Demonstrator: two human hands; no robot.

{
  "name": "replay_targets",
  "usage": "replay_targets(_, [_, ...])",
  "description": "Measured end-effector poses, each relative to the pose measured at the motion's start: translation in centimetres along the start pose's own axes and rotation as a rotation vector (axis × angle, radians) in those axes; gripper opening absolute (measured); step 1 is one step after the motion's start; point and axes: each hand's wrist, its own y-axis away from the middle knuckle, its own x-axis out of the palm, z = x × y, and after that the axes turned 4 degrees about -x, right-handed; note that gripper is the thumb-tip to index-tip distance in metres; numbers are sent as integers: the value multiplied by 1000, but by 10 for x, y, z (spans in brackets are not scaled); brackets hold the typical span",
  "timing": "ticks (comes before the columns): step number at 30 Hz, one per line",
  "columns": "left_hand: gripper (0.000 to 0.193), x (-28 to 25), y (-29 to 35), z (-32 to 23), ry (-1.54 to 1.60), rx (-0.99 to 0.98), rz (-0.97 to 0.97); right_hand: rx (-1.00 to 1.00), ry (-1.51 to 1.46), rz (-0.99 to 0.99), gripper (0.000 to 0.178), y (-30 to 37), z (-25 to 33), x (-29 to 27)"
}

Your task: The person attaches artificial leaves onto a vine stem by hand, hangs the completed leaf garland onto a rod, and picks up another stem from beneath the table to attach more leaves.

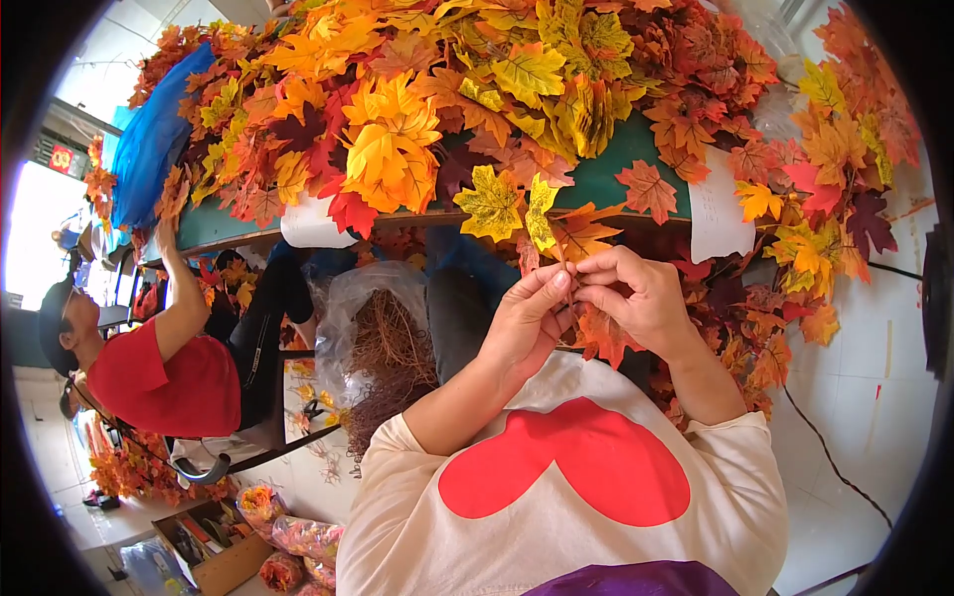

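Observation:
Close in front of my chest, my left hand (529,316) grips a thin brown stem between thumb and fingers. From the stem rise artificial yellow maple leaves (491,204) and an orange leaf (586,233). My right hand (636,298) meets it from the other side, thumb and forefinger pinched at the same stem, just below the leaves. Another orange-red leaf (604,336) hangs under my right hand; whether it belongs to this spray I cannot tell. The fingers hide the stem's joint.
A green table (636,149) bears a big heap of autumn leaves (393,149). A clear plastic bag of brown stems (383,333) stands at my left. Beyond it sits a person in a red shirt (179,377). Leaf sprays (825,248) hang at the right; a carton (214,546) is lower left.

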Motion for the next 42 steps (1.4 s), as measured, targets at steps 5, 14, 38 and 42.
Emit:
replay_targets(5, [12,2,0,-1,45,-26,-4,-6,12,-10,22,1,-1,0])
replay_targets(14, [11,2,-1,1,11,-22,-4,-41,40,-15,21,0,0,-1])
replay_targets(38, [27,-9,15,16,-429,288,-115,241,-196,109,20,-8,-10,12])
replay_targets(42, [27,-14,6,11,-319,246,-89,264,-379,159,27,-15,-20,10])
